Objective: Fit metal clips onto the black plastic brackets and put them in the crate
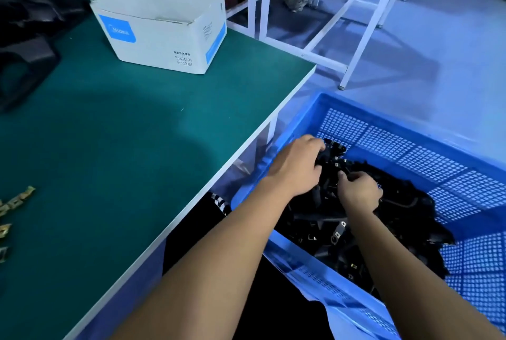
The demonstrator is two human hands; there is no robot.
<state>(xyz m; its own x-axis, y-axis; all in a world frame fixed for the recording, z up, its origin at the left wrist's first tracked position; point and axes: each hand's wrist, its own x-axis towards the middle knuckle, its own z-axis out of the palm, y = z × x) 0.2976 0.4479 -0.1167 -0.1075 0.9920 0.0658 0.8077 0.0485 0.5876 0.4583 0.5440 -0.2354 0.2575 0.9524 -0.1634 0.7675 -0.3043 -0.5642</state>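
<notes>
Both hands down in the blue crate (pixel 427 148): left hand (pixel 297 164) and right hand (pixel 358 191) each curled onto black brackets (pixel 336 159) atop the pile. Loose metal clips (pixel 16 200) lie on the green bench (pixel 123 126), well apart.

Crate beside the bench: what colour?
Blue, with perforated mesh walls; the crate shows clearly in the head view.
</notes>
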